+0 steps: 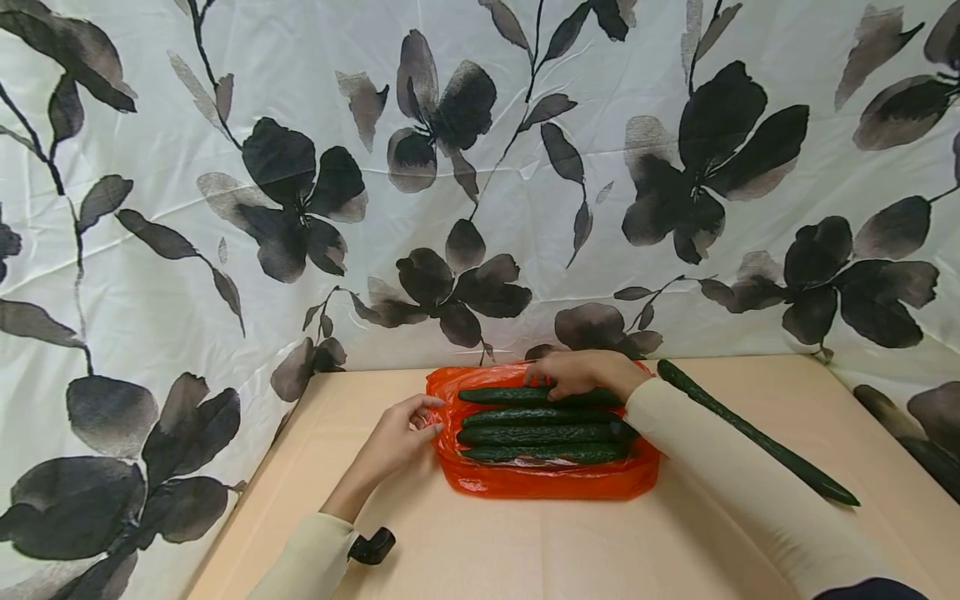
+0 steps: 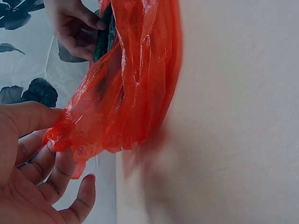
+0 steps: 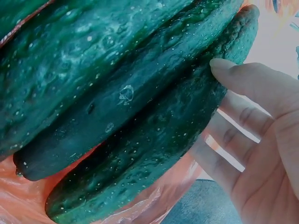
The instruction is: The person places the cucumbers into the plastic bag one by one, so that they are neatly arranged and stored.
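A: Where do the cucumbers (image 1: 542, 425) lie, and what carries them?

B: Four lie side by side, lengthwise, on the orange plastic bag (image 1: 540, 479), which is spread on the tan surface (image 1: 525, 550) close to the flowered curtain (image 1: 480, 183). A fifth, longer cucumber (image 1: 757, 433) lies apart on the surface, to the right of the bag.

A: State of the hands?

B: The left hand (image 1: 397, 437) pinches the bag's left edge between thumb and fingertips (image 2: 51, 144); the film is gathered there into a crumpled fold. The right hand (image 1: 581, 372) rests on the cucumber at the bag's far side, fingers (image 3: 243, 79) loosely curved against its skin rather than clamped round it.

A: How should these things handle?

B: By judgement: the cucumbers are firm, stiff and moderately heavy, with bumpy skin that gives some grip; each is best taken near mid-length, so neither end droops. The bag is thin, limp and slippery. It will sag and slide under load, so it wants holding at the edge, with the film bunched, as the left hand does.

A: Any risk?

B: The cucumbers may roll on the slick film if one side of the bag is lifted.
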{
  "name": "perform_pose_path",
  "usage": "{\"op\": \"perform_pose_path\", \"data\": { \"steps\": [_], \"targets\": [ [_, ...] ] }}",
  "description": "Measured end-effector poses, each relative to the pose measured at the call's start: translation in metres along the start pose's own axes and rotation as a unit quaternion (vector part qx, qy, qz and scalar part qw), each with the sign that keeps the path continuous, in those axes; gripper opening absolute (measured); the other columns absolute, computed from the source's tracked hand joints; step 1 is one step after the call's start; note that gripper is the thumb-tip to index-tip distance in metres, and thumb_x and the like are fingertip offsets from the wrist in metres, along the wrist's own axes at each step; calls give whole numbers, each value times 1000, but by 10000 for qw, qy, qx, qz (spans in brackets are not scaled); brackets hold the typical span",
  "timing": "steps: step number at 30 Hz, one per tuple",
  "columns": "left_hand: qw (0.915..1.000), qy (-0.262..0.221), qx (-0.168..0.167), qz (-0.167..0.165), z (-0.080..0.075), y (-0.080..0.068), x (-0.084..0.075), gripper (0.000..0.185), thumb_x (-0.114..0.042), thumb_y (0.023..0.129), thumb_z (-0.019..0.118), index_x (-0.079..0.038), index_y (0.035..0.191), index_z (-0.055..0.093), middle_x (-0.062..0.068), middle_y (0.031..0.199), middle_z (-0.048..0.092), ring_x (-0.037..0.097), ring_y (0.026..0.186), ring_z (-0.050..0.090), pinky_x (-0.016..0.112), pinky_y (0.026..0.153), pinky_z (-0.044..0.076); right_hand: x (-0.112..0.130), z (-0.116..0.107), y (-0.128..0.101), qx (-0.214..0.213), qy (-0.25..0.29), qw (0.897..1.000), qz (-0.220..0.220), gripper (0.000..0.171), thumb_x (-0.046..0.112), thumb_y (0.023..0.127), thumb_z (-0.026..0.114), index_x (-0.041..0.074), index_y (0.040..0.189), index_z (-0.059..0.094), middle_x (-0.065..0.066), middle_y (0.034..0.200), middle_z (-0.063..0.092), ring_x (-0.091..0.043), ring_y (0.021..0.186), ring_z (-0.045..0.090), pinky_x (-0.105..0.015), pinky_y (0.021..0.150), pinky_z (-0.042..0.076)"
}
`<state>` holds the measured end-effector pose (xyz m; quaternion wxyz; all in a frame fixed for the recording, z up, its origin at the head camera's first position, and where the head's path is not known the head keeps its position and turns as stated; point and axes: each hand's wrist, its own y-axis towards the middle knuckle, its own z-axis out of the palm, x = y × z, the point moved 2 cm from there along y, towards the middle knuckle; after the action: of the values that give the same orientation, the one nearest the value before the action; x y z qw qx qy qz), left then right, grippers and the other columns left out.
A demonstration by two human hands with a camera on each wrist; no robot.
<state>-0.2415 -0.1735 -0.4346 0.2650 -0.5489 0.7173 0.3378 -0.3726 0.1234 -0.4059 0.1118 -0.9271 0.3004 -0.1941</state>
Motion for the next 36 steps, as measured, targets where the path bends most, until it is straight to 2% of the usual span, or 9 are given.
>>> {"op": "perform_pose_path", "data": {
  "steps": [6, 15, 21, 30, 36],
  "targets": [
    [9999, -56, -5, 90, -1, -1, 1, 32, -1, 87, 75, -2, 118, 69, 1, 86, 63, 15, 78, 56, 24, 68, 46, 1, 2, -4, 31, -96, 9999, 98, 45, 13, 98, 68, 17, 142, 58, -2, 132, 62, -23, 123, 57, -44, 103, 48],
    [10000, -71, 16, -22, -2, -4, 1, 32, -2, 87, 76, -3, 119, 69, 0, 86, 61, 17, 79, 56, 24, 68, 46, -3, 2, -12, -23, 117, 9999, -30, 44, 6, 96, 68, 14, 138, 62, -4, 135, 62, -24, 118, 62, -42, 99, 51],
    [10000, -96, 12, -18, -2, -3, 1, 32, -1, 87, 75, -2, 119, 69, 1, 85, 61, 17, 79, 55, 24, 66, 45, -12, 0, -26, -187, 234, 9995, -108, 42, 5, 96, 68, 12, 137, 63, -6, 130, 65, -25, 116, 63, -42, 97, 53],
    [10000, -50, -18, -43, 0, 2, 0, 33, -2, 87, 75, -2, 120, 69, 1, 87, 62, 16, 78, 56, 23, 66, 45, -26, -8, -49, -396, 109, 9989, -241, 38, 4, 96, 67, 7, 134, 64, -10, 120, 69, -23, 104, 67, -42, 91, 56],
    [9999, -87, -92, -65, 4, 6, 1, 35, 0, 87, 75, -2, 121, 67, 3, 87, 61, 16, 77, 55, 23, 66, 45, -31, -12, -68, -512, 88, 9985, -197, 39, 7, 97, 66, 5, 136, 63, -11, 121, 68, -25, 105, 67, -44, 92, 55]
  ]
}}
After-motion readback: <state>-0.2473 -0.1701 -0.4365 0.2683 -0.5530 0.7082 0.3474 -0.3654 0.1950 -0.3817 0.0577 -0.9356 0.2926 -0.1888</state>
